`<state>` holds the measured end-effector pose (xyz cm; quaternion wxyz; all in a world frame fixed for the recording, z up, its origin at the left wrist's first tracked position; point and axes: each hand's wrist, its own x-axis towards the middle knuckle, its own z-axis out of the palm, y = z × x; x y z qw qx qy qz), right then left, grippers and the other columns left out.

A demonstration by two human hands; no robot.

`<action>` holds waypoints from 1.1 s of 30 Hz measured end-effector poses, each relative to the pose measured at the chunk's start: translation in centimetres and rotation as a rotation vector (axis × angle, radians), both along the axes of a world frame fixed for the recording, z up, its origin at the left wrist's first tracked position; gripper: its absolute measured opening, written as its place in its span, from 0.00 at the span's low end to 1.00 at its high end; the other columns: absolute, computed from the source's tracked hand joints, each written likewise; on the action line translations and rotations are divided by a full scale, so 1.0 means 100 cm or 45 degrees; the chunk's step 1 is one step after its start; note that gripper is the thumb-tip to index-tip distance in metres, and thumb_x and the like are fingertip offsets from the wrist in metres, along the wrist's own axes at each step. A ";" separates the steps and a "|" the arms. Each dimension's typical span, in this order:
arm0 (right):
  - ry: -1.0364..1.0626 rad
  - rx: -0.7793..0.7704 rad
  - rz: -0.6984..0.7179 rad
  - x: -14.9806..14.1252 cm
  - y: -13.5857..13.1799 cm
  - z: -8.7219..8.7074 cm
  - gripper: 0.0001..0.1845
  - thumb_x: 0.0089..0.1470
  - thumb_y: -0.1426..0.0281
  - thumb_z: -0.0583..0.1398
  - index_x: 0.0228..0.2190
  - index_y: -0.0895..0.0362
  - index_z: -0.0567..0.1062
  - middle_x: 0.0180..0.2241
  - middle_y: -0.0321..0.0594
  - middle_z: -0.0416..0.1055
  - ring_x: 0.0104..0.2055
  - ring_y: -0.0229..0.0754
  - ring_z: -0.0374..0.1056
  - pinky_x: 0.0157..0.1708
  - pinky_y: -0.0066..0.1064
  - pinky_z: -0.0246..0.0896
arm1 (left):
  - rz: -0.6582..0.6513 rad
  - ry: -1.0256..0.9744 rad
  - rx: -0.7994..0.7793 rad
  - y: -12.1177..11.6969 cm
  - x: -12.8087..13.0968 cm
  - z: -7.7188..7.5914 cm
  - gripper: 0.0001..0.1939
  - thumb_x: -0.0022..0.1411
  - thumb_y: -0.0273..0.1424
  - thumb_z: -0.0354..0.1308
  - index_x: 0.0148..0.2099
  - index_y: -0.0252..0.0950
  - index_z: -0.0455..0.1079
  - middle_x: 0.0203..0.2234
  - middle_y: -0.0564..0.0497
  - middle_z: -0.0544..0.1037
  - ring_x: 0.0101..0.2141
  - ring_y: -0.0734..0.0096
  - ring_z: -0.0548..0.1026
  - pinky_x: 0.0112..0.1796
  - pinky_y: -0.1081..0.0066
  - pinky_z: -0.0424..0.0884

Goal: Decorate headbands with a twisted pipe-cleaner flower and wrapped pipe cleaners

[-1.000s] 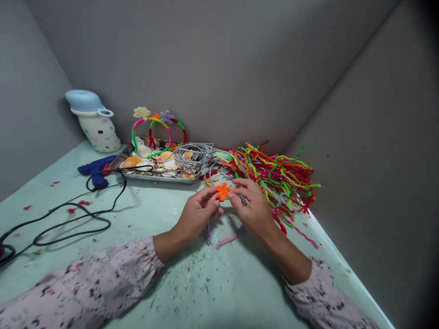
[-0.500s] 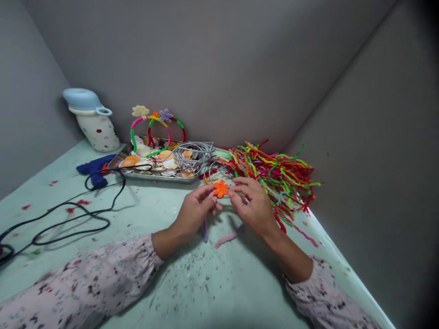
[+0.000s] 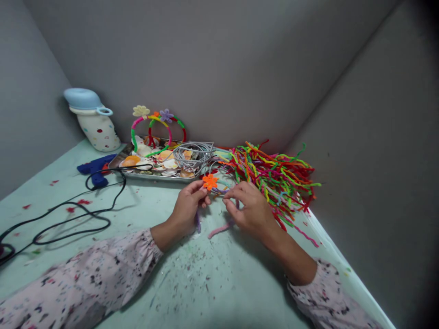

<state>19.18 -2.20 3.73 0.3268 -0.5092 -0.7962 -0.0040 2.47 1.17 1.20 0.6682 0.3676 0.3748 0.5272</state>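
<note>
My left hand is closed, pinching an orange flower of fuzzy pipe cleaner between thumb and forefinger. From beneath the flower a curved pipe-cleaner strand, purple and pale teal, runs across to my right hand. The thumb and forefinger of that hand are pinched together at the strand's right side. A loose pink end hangs below the right hand, and a purple end hangs by the left. My fingers partly hide how these pieces join.
Behind my hands, a metal tray holds shells, a grey wire coil and two flowered pipe-cleaner rings. Pipe cleaners are heaped at right. A blue glue gun with a black cord and a lidded cup stand left.
My left hand has moved left with the orange flower, away from the right hand's fingertips. More of the curved strand shows between the hands. My right hand has shifted slightly left and down.
</note>
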 end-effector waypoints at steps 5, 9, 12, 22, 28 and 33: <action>0.111 -0.223 0.005 -0.009 -0.003 -0.004 0.09 0.54 0.72 0.57 0.34 0.55 0.77 0.34 0.41 0.73 0.37 0.43 0.66 0.39 0.35 0.60 | -0.075 0.044 0.058 -0.002 0.001 -0.005 0.15 0.52 0.30 0.60 0.43 0.33 0.66 0.23 0.56 0.71 0.20 0.81 0.67 0.22 0.79 0.59; 0.425 -0.504 -0.094 -0.017 -0.004 -0.006 0.10 0.54 0.67 0.57 0.35 0.56 0.77 0.32 0.40 0.74 0.31 0.40 0.66 0.33 0.32 0.59 | -0.131 0.159 0.148 -0.007 0.002 -0.003 0.16 0.53 0.30 0.60 0.45 0.33 0.67 0.24 0.55 0.71 0.22 0.80 0.66 0.24 0.78 0.60; 0.741 -0.691 -0.081 -0.021 -0.004 -0.006 0.11 0.54 0.64 0.57 0.33 0.57 0.77 0.27 0.37 0.72 0.27 0.37 0.63 0.28 0.29 0.56 | -0.141 0.237 0.180 -0.011 0.003 0.003 0.16 0.54 0.30 0.59 0.46 0.32 0.68 0.23 0.55 0.70 0.22 0.79 0.65 0.24 0.77 0.60; 1.412 -0.967 -0.028 -0.025 -0.005 -0.007 0.09 0.48 0.65 0.60 0.26 0.59 0.71 0.19 0.31 0.61 0.19 0.30 0.53 0.17 0.25 0.45 | -0.235 0.188 0.266 -0.017 0.002 0.008 0.19 0.57 0.31 0.58 0.51 0.36 0.65 0.24 0.56 0.68 0.20 0.81 0.62 0.21 0.77 0.58; 1.457 -1.001 0.035 -0.027 -0.008 -0.006 0.10 0.49 0.64 0.60 0.26 0.58 0.71 0.21 0.32 0.63 0.20 0.31 0.54 0.17 0.25 0.46 | -0.151 0.301 0.312 -0.017 0.002 0.015 0.15 0.57 0.37 0.59 0.45 0.35 0.70 0.21 0.56 0.66 0.17 0.82 0.59 0.18 0.78 0.55; 1.580 -1.067 0.078 -0.031 -0.012 -0.002 0.10 0.47 0.64 0.62 0.26 0.59 0.71 0.23 0.32 0.62 0.22 0.30 0.55 0.17 0.23 0.46 | -0.131 0.340 0.313 -0.017 0.003 0.017 0.12 0.57 0.37 0.59 0.40 0.34 0.69 0.18 0.58 0.65 0.17 0.82 0.60 0.17 0.79 0.54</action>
